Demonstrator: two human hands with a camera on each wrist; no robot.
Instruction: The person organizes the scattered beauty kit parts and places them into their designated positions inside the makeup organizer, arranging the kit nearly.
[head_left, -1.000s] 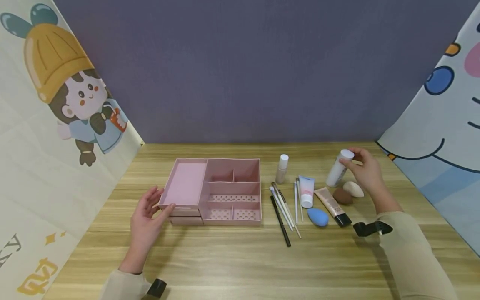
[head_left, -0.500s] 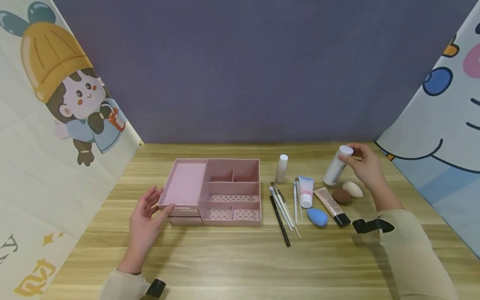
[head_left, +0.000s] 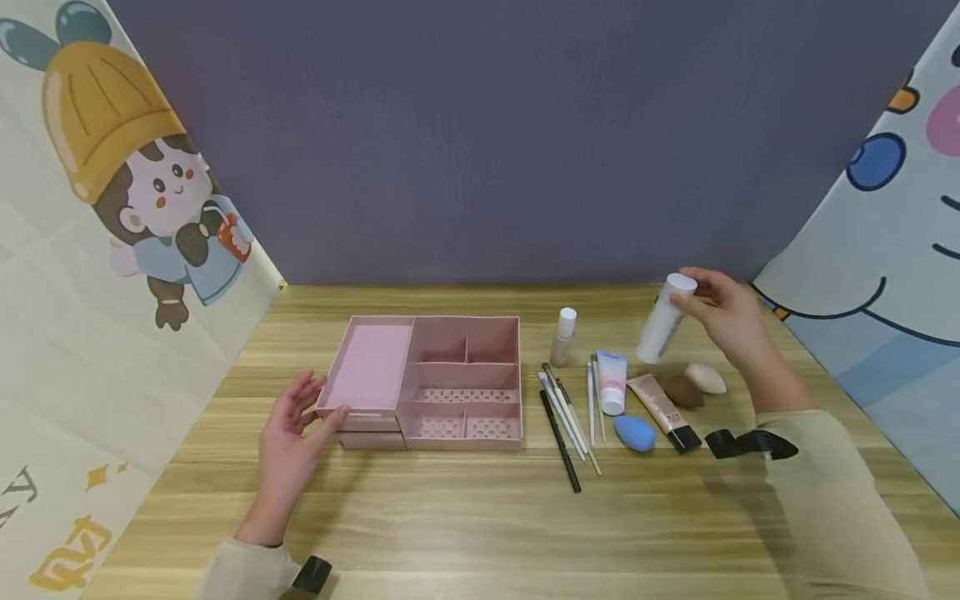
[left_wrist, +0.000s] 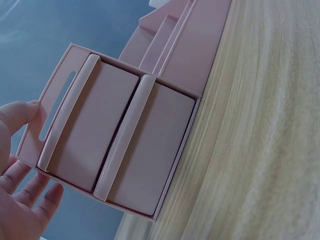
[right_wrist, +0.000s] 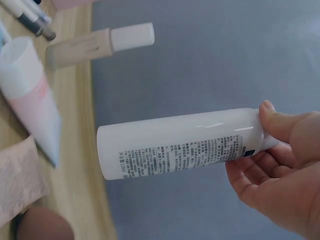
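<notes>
From afar I see the right hand (head_left: 727, 325) pinching the tilted white cylindrical bottle (head_left: 657, 329) near its top, base slanting left, on the right of the wood-grained counter (head_left: 450, 521), while the compartmented pink plastic organizer (head_left: 371, 362) lies well leftward, touched by the left hand (head_left: 292, 433) (fingers spread).

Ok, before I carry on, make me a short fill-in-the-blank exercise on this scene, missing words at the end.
1. The right hand holds a tall bottle whose colour is ____.
2. The left hand touches the pink organizer, whose front has ____ drawers.
3. In the head view, the lowest sponge is ____.
4. The cap of the tube beside the brown sponge is ____.

Missing words: white; two; blue; black.
</notes>
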